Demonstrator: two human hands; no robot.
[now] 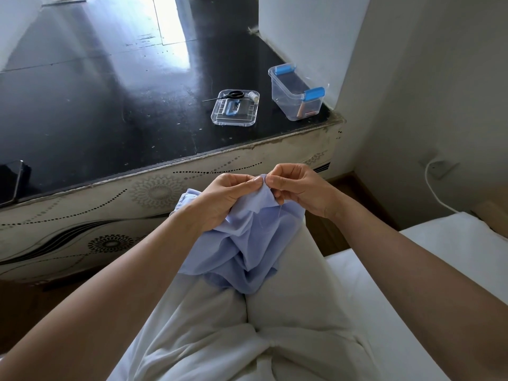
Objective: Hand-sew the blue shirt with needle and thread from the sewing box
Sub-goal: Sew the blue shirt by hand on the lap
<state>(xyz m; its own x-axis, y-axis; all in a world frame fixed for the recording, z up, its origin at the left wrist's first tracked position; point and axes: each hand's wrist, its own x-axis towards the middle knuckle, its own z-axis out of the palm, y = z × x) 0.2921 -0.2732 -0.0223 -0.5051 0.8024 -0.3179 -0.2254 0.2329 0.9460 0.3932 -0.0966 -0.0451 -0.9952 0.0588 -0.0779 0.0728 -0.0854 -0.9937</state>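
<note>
Lead: Shirt [247,251] position?
Tech: Head view. Bunched on lap [288,312] at frame centre. Top fold is lifted at the bunch's 12 o'clock.
Lead: Hands?
Tech: Left hand [225,199] grips the fold, thumb on top, fingers curled into the cloth. Right hand [299,188] pinches the same fold from the 3 o'clock side, fingertips touching the left's. Both closed tight on cloth.
Lead: Needle, thread?
Tech: Thread [278,215] is a thin pale strand hanging from the right hand toward 6 o'clock, over the shirt. Needle too small to make out.
Lead: Box?
Tech: Box [295,94] sits on black table [96,105], at 1 o'clock of the hands and well apart from them. Top open, blue clips. Lid [248,116] lies flat near it, at its 9 o'clock. Scissors [229,95] and spool [253,97] lie on the lid's far edge.
Lead: Rest?
Tech: Phone [12,182] on the table at frame's 9 o'clock edge. White cable [431,185] at 3 o'clock, by the wall.
</note>
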